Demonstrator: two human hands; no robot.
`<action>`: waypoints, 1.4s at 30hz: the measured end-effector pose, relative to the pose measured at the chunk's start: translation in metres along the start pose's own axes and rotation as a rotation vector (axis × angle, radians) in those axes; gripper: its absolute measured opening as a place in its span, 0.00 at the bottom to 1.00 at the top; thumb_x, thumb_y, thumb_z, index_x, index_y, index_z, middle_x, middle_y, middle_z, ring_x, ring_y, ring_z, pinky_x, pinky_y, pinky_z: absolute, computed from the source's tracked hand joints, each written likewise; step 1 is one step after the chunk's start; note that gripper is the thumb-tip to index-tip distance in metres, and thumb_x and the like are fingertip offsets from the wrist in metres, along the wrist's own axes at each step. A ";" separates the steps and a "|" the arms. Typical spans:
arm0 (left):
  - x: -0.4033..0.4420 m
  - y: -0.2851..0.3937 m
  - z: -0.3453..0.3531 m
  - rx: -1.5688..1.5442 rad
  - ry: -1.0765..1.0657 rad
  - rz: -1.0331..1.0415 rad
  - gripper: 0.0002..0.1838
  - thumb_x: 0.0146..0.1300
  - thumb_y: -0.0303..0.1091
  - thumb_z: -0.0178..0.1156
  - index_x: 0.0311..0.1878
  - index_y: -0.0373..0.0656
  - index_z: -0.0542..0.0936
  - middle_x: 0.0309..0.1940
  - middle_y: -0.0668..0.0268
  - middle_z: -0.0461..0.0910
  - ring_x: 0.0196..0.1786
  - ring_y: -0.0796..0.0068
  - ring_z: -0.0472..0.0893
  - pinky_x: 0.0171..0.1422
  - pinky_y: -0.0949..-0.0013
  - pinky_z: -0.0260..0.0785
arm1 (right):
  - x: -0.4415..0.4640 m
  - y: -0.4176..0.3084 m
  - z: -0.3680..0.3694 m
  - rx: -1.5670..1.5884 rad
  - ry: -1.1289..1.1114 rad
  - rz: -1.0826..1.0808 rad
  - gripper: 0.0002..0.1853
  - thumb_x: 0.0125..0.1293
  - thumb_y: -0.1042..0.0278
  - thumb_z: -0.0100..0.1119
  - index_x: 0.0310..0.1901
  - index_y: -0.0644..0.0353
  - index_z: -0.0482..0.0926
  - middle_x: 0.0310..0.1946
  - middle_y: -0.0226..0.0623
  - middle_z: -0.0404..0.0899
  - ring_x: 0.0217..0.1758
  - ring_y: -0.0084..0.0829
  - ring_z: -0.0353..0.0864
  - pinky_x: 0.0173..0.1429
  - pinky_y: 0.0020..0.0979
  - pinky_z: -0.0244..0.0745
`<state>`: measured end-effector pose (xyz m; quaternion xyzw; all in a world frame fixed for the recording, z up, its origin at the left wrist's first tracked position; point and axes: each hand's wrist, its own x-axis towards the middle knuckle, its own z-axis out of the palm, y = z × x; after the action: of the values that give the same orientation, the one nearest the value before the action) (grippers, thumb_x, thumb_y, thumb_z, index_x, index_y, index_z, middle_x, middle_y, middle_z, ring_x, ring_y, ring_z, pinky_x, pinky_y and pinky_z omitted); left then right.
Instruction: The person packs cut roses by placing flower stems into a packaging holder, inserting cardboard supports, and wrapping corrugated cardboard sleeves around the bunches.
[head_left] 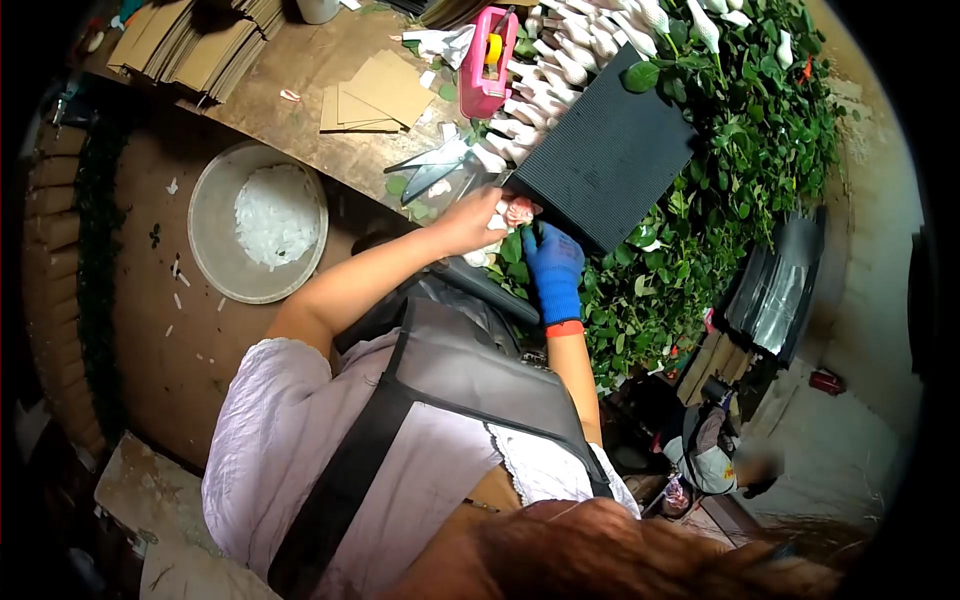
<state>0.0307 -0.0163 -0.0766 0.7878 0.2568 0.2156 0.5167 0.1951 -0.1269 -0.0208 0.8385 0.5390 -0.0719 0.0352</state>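
A small flower (pixel 519 211) sits between the person's two hands, at the near left corner of a black ribbed board (pixel 610 150). Its bloom is pale pink with deeper coral patches; the petals look ruffled and bunched, and paler white bits show along its left side. Green leaves (pixel 514 250) lie just below it.

The bare left hand (pixel 473 220) is at the bloom's left edge, fingers bent and close together; I cannot tell how firmly they pinch it. The right hand (pixel 555 265), in a blue glove with an orange cuff, is just below and right of the bloom, its fingers bent narrowly. Whether they grip the stem is hidden.

Scissors (pixel 437 168) lie open on the table (pixel 290 70) near the left hand. Rows of white-wrapped buds (pixel 570 58) lie beyond the board, beside a pink tape dispenser (pixel 480 85).
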 end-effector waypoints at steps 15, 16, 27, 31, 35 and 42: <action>0.009 -0.015 0.006 0.082 -0.090 0.021 0.28 0.57 0.40 0.69 0.58 0.37 0.75 0.45 0.48 0.78 0.49 0.48 0.78 0.54 0.53 0.72 | -0.125 0.091 -0.144 0.509 0.752 0.225 0.13 0.64 0.74 0.63 0.50 0.63 0.84 0.48 0.42 0.86 0.51 0.36 0.84 0.58 0.35 0.76; 0.009 -0.015 0.005 0.076 -0.098 0.017 0.29 0.58 0.40 0.69 0.60 0.38 0.74 0.45 0.48 0.78 0.49 0.49 0.79 0.53 0.54 0.72 | -0.147 0.104 -0.175 0.446 0.874 0.336 0.12 0.65 0.77 0.59 0.49 0.64 0.84 0.48 0.38 0.86 0.50 0.32 0.83 0.57 0.35 0.76; 0.008 -0.016 0.000 0.078 -0.185 -0.016 0.28 0.57 0.40 0.71 0.60 0.42 0.76 0.46 0.49 0.77 0.49 0.51 0.80 0.54 0.57 0.74 | -0.339 0.169 -0.281 -0.603 0.737 0.712 0.16 0.64 0.71 0.61 0.54 0.59 0.82 0.48 0.45 0.84 0.48 0.47 0.84 0.50 0.43 0.79; 0.007 -0.011 -0.005 0.104 -0.218 -0.039 0.28 0.58 0.39 0.72 0.60 0.41 0.75 0.46 0.49 0.76 0.49 0.52 0.80 0.55 0.58 0.74 | -0.333 0.256 -0.227 -0.368 0.181 1.386 0.19 0.65 0.60 0.60 0.57 0.49 0.81 0.51 0.46 0.84 0.51 0.49 0.83 0.53 0.45 0.77; 0.008 -0.008 -0.005 0.142 -0.214 -0.048 0.28 0.58 0.39 0.72 0.60 0.40 0.75 0.46 0.49 0.76 0.49 0.52 0.80 0.54 0.58 0.74 | -0.206 0.246 -0.178 0.194 0.569 0.654 0.18 0.69 0.58 0.59 0.57 0.52 0.82 0.53 0.46 0.83 0.54 0.46 0.82 0.58 0.38 0.77; 0.010 0.000 -0.008 0.149 -0.229 -0.066 0.29 0.59 0.40 0.71 0.61 0.41 0.74 0.48 0.47 0.76 0.53 0.50 0.78 0.57 0.57 0.72 | 0.055 0.242 -0.146 -0.213 0.748 0.073 0.31 0.59 0.58 0.68 0.64 0.51 0.74 0.59 0.40 0.78 0.59 0.44 0.77 0.66 0.40 0.70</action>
<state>0.0335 -0.0047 -0.0729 0.8347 0.2372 0.0875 0.4893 0.4498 -0.1580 0.1100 0.8172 0.4886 0.2964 -0.0744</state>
